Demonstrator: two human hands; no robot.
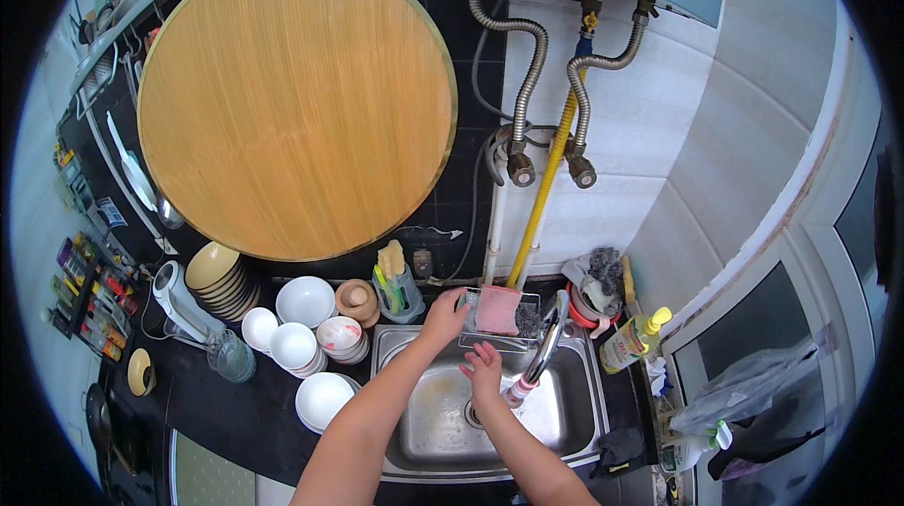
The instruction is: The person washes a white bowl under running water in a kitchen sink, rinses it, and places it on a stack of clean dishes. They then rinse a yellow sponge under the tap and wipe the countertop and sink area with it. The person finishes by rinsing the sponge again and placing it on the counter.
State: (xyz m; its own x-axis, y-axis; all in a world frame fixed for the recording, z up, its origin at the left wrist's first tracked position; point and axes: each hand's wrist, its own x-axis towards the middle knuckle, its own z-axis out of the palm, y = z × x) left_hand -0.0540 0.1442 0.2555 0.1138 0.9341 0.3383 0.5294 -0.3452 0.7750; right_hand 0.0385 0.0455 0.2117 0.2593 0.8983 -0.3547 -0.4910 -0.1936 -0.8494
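My left hand (445, 320) reaches to the back of the sink, its fingers closed at the left end of a wire rack (513, 348). A pink cloth (498, 309) and a dark grey scouring pad (529, 320) lie in the rack. Below the rack, over the steel sink (428, 431), my right hand (484, 372) is held with fingers apart and nothing in it. Just right of that hand, the chrome faucet (547, 352) arches down to a pinkish spout end (517, 393). What my left fingertips press on is partly hidden.
White bowls (306, 300) and stacked beige bowls (213, 266) stand on the dark counter at left, near a plastic jug (231, 356). A utensil holder (399, 295) sits behind my left arm. Right of the sink are a yellow-capped bottle (633, 340) and a red basin (586, 316).
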